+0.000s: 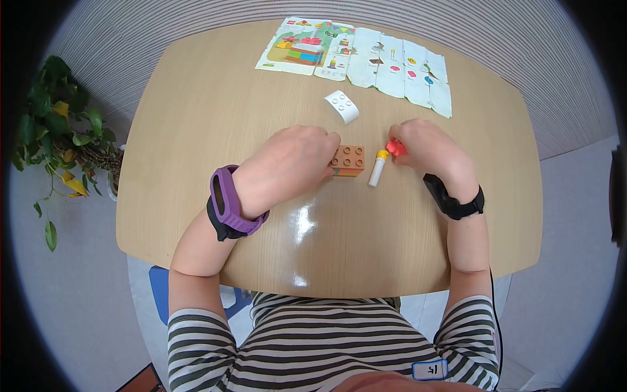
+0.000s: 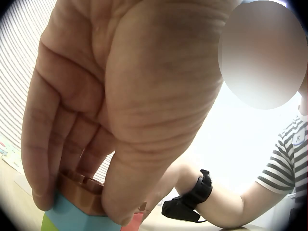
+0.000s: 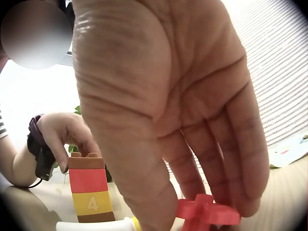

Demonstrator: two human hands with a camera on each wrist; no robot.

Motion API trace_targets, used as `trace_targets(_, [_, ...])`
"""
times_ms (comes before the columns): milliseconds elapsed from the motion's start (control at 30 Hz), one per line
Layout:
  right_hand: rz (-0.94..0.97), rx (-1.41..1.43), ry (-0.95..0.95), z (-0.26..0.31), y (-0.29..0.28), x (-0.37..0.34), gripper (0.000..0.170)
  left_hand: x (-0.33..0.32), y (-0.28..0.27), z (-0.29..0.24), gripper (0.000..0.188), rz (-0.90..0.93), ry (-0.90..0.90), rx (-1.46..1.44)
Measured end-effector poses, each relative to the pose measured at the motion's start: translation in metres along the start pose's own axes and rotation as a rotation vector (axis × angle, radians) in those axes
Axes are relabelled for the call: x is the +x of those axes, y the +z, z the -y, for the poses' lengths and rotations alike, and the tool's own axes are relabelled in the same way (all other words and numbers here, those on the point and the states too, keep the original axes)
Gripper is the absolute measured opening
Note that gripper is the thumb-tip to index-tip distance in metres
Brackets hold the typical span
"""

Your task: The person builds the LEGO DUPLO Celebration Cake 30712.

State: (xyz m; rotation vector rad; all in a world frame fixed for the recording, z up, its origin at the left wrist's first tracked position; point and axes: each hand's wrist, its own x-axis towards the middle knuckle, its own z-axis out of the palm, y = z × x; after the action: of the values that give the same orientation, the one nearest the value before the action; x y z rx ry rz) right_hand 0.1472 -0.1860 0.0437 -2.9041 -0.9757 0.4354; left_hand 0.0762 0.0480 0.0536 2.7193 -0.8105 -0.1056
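Observation:
A stack of toy bricks [image 1: 350, 159] stands mid-table, its top brown and studded. In the right wrist view the stack's red and yellow bricks [image 3: 90, 192] show, the yellow one marked 4; the left wrist view shows a light blue brick [image 2: 79, 219] under the brown. My left hand [image 1: 290, 160] grips the stack's left end between thumb and fingers, covering part of it. To its right, my right hand [image 1: 431, 147] pinches a red flower-shaped piece [image 1: 396, 148] close over the table. Between the hands lies a white candle piece [image 1: 376, 172] with a yellow tip.
Beyond the hands, a white curved brick [image 1: 342, 106] with studs lies on the table [image 1: 196, 117]. An unfolded, creased instruction sheet [image 1: 356, 57] spreads along the far edge. A leafy plant [image 1: 72, 124] stands off to the left, beside the table.

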Motion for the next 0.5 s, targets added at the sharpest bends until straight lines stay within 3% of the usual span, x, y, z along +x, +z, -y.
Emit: trace_targets(500, [0.089, 0.031, 0.028, 0.0001, -0.0014, 0.0003, 0.034, 0.0006, 0.0004, 0.0003, 0.023, 0.007, -0.004, 0.002])
